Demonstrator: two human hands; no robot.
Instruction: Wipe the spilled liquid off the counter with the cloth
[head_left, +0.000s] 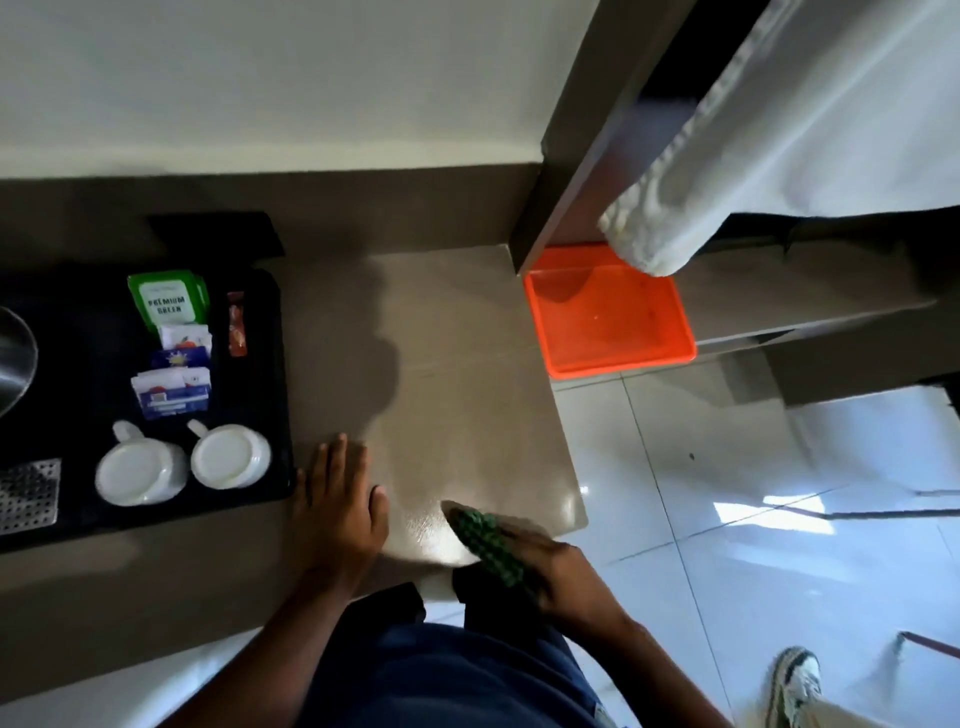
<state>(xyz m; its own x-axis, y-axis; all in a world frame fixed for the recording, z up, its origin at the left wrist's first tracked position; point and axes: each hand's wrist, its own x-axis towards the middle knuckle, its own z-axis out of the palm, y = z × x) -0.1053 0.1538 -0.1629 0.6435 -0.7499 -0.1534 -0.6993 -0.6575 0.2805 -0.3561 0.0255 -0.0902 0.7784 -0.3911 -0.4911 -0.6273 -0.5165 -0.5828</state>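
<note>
Now I have the right hand (563, 577) with fingers closed around the green cloth (491, 545) at the worktop's (457, 364) near right corner, left hand (337, 509) flat, fingers spread. A wet sheen there suggests wiping is unfinished.

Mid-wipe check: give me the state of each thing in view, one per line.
left hand: flat on counter, empty
right hand: gripping the cloth
cloth: bunched, at the near counter edge
counter: glossy sheen near the cloth
mugs: upside down on black tray
orange bin: open, looks empty
</note>
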